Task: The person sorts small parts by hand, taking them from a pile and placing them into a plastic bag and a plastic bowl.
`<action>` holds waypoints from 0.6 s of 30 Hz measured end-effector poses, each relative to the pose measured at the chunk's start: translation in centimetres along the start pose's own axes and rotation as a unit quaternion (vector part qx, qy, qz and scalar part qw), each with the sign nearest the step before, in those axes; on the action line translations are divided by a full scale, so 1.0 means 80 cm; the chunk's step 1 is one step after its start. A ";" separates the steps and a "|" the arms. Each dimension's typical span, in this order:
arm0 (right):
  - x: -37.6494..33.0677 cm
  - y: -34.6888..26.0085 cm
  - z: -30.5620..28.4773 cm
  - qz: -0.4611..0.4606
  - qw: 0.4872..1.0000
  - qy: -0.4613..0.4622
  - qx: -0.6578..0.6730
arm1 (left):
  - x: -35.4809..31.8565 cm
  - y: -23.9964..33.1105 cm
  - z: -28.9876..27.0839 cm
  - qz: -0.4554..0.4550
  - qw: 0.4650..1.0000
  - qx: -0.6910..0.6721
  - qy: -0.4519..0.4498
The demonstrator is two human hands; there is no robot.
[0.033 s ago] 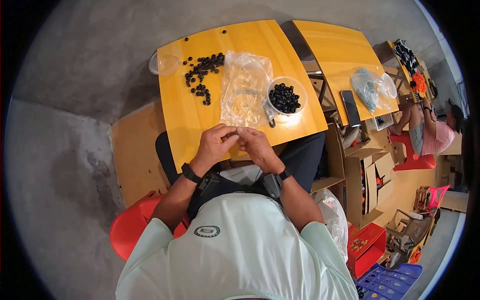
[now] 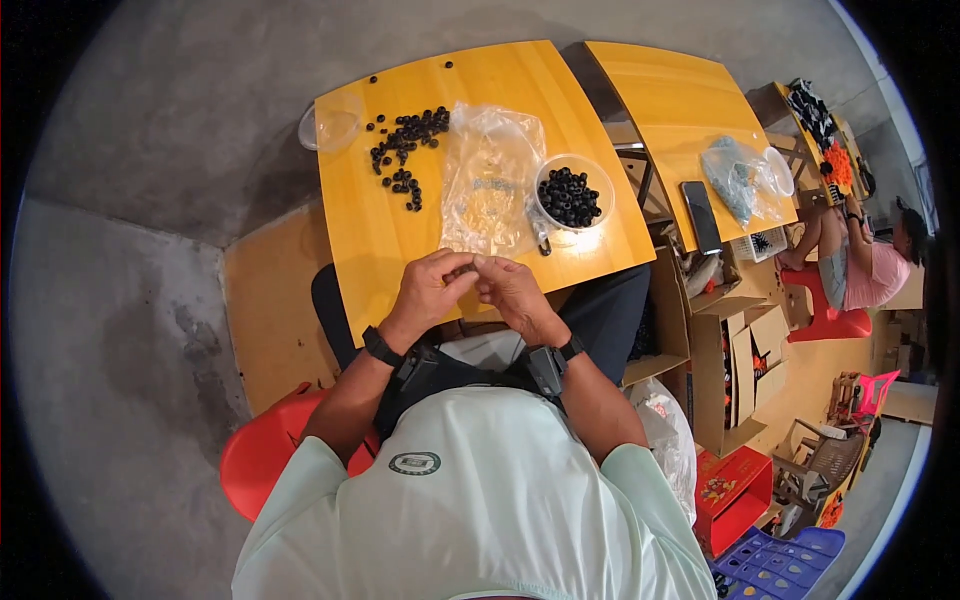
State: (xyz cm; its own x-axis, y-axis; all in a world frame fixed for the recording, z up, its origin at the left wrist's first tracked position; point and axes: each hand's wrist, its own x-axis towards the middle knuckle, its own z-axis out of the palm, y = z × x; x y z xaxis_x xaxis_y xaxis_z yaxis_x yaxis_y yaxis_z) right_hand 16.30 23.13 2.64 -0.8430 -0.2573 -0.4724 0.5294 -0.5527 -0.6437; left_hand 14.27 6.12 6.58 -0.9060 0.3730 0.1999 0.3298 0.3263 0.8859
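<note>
My left hand (image 2: pixel 430 292) and my right hand (image 2: pixel 513 295) meet at the near edge of the yellow table (image 2: pixel 385 265). Both have thumb and fingers pinched together, fingertips touching. Whatever is between them is too small or hidden to name. Just beyond my fingers, a crumpled clear plastic bag (image 2: pixel 490 185) lies flat. To its right stands a clear round tub (image 2: pixel 607 186) holding many black beads (image 2: pixel 570 198). Loose black beads (image 2: pixel 415 130) are scattered left of the bag. A small black piece (image 2: pixel 544 245) rests below the tub.
A clear plastic dish (image 2: pixel 337 120) sits at the table's left edge. On the second table (image 2: pixel 650 90) at right are a phone (image 2: pixel 701 216) and a plastic bag (image 2: pixel 738 175). Cardboard boxes (image 2: pixel 710 385) stand at my right. Another person (image 2: pixel 872 270) sits farther right.
</note>
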 end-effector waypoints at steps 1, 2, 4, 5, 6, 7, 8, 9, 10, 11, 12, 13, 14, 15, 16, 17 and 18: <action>0.000 -0.001 0.000 0.000 1.000 0.000 0.001 | 0.001 -0.001 -0.001 0.000 1.000 0.000 -0.001; 0.000 -0.003 0.000 0.011 1.000 -0.003 -0.016 | 0.001 -0.002 -0.004 -0.017 1.000 0.008 -0.025; -0.001 -0.004 -0.002 0.023 0.999 -0.006 -0.031 | 0.001 -0.004 -0.008 -0.034 0.998 0.015 -0.050; -0.002 -0.004 -0.003 0.023 0.999 -0.027 -0.031 | 0.000 -0.004 -0.010 -0.033 0.998 0.012 -0.053; -0.003 -0.003 -0.004 0.023 0.998 -0.049 -0.031 | 0.000 -0.004 -0.010 -0.033 0.998 0.009 -0.056; -0.006 -0.004 0.000 0.024 0.998 -0.049 -0.031 | -0.002 -0.004 -0.010 -0.034 0.998 0.009 -0.055; -0.011 -0.006 0.004 0.020 0.998 -0.065 0.000 | -0.004 -0.003 -0.008 -0.019 0.999 -0.019 -0.018; -0.015 -0.009 0.009 0.016 0.996 -0.080 0.031 | -0.006 -0.002 -0.006 -0.004 0.999 -0.047 0.020; -0.017 -0.012 0.012 0.017 0.996 -0.080 0.032 | -0.009 -0.001 -0.003 -0.005 0.999 -0.047 0.020; -0.019 -0.015 0.015 0.011 0.996 -0.083 0.027 | -0.011 0.000 0.002 -0.004 0.998 -0.055 0.039; -0.020 -0.017 0.017 0.005 0.996 -0.085 0.022 | -0.012 0.000 0.004 -0.002 0.996 -0.064 0.059; -0.020 -0.019 0.017 0.007 0.996 -0.085 0.021 | -0.013 0.000 0.002 -0.003 0.996 -0.065 0.060; -0.019 -0.022 0.017 -0.041 0.993 -0.088 -0.073 | -0.013 -0.001 -0.002 -0.017 0.996 -0.079 0.040; -0.019 -0.025 0.017 -0.088 0.978 -0.091 -0.165 | -0.013 0.000 -0.004 -0.030 0.995 -0.094 0.020; -0.022 -0.031 0.017 -0.087 0.978 -0.091 -0.166 | -0.011 0.003 -0.007 -0.031 0.995 -0.095 0.020; -0.026 -0.038 0.019 -0.109 0.968 -0.102 -0.203 | -0.009 0.009 -0.009 -0.006 0.998 -0.062 0.005; -0.028 -0.041 0.019 -0.132 0.955 -0.113 -0.240 | -0.007 0.012 -0.011 0.020 0.999 -0.029 -0.010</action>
State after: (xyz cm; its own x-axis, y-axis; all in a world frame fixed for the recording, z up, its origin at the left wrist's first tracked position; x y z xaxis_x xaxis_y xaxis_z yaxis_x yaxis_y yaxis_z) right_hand 16.30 24.33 6.71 -0.9233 -0.3538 -0.1493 0.2335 -0.2085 -0.9497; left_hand 14.89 5.46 7.65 -0.8862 0.4032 0.2281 0.3499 0.2598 0.9001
